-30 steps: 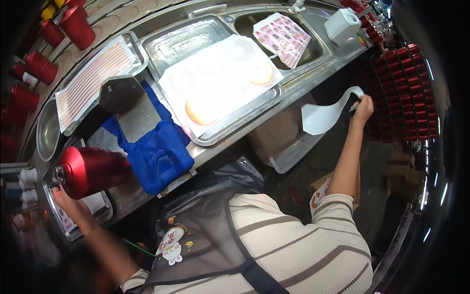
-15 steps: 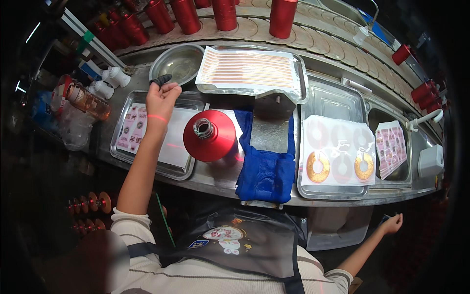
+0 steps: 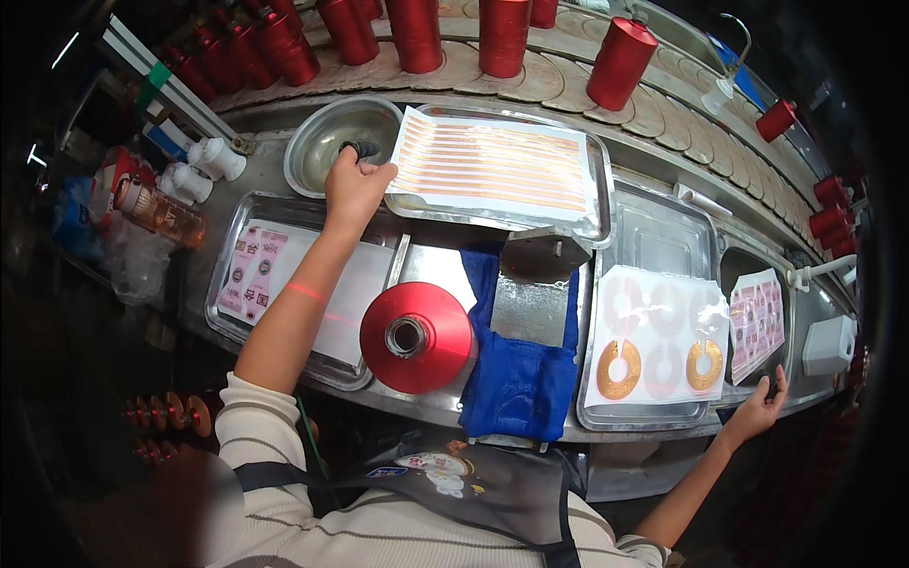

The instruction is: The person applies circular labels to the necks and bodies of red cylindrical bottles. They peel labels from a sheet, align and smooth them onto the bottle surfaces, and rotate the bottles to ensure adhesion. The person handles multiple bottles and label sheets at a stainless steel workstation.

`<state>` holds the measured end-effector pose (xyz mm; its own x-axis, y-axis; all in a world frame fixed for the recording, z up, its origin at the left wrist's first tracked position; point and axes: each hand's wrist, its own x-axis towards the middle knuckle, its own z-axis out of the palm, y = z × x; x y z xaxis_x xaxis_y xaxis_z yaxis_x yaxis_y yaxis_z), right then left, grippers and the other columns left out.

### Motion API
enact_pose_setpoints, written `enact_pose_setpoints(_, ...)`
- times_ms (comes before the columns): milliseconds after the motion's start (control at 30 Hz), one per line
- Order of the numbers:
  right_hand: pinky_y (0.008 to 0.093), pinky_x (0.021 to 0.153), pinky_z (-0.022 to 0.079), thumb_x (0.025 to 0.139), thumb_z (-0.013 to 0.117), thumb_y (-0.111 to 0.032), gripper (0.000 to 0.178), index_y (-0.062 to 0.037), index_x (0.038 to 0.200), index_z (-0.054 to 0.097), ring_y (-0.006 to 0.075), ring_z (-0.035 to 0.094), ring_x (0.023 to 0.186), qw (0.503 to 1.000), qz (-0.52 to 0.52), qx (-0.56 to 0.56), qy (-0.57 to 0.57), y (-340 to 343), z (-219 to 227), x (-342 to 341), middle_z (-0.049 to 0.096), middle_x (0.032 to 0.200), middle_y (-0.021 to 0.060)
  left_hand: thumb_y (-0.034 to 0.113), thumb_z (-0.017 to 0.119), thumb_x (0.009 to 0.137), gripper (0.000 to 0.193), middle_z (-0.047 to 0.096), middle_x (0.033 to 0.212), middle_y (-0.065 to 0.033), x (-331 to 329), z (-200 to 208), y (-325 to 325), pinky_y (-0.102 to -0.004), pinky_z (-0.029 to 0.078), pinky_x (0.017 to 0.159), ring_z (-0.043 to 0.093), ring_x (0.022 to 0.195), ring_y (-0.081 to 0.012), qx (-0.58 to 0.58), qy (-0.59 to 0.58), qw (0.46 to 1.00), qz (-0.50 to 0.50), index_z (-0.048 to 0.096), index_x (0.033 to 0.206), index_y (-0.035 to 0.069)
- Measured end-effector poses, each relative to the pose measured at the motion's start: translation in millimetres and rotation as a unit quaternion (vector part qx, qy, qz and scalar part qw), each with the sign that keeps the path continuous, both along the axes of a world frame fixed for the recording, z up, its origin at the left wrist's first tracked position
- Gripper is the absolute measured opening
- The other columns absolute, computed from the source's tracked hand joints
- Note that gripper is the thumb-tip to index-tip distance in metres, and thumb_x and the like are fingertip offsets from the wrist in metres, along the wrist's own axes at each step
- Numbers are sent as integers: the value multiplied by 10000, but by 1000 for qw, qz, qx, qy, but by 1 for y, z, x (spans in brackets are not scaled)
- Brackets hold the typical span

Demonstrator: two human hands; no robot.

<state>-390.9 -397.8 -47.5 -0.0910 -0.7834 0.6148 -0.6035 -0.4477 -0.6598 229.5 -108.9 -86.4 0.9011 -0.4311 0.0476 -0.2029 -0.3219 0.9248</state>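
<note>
The left hand [image 3: 355, 194] is at the left edge of the striped sheet [image 3: 492, 166], beside the metal bowl [image 3: 308, 156]. Its thumb and index finger are drawn together, the other fingers curled (a dark covering shows on 1 finger). Whether the fingertips grip the sheet cannot be told. The striped sheet lies printed side up over a steel tray [image 3: 607, 194], to the right of the bowl.

The right hand [image 3: 756, 409] is open, fingers spread, with nothing seen in its grasp. It is just below the pink printed sheet [image 3: 756, 322], which lies across the sink [image 3: 734, 275]; contact cannot be confirmed.

The red bottle [image 3: 426, 369] stands at the front of the worktop, its uncapped mouth facing up. To its right, a blue cloth [image 3: 521, 388] drapes around and in front of a metal stand [image 3: 528, 312]. Farther right, a sheet bearing 2 gold split rings and paler rings [image 3: 660, 331] covers the lower part of a second tray [image 3: 663, 241].

Beneath the left forearm, a third tray [image 3: 279, 212] holds pink printed paper [image 3: 251, 275] and a white sheet [image 3: 355, 303]. More red bottles [image 3: 412, 38] stand along the back.
</note>
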Motion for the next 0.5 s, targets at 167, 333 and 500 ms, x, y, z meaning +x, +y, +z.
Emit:
enact_pose_setpoints(167, 265, 924, 439, 960, 587, -9, 298, 29, 1252, 635, 133, 574, 1057, 999, 41, -1, -12, -7, -3, 9, 649, 1225, 63, 167, 775, 745, 327, 712, 765, -139, 4, 4, 0, -327, 531, 640, 682, 682, -180, 40, -22, 999, 22, 530, 848, -23)
enact_pose_setpoints(333, 263, 908, 481, 978, 556, 6, 317, 30, 1292, 595, 153, 598, 1035, 997, 31, 63, -18, -8, -5, 16, 630, 1197, 99, 203, 764, 747, 346, 694, 744, -140, 16, 4, -5, -355, 533, 669, 681, 683, -225, 72, -43, 996, 29, 526, 841, -30)
enact_pose_setpoints(500, 268, 906, 487, 974, 559, 5, 328, 31, 1300, 585, 151, 604, 1018, 996, 33, 76, -28, -15, -12, 12, 628, 1195, 102, 226, 766, 730, 348, 678, 741, -128, 22, 16, -16, -371, 532, 694, 678, 702, -252, 139, -82, 987, 13, 545, 827, -24)
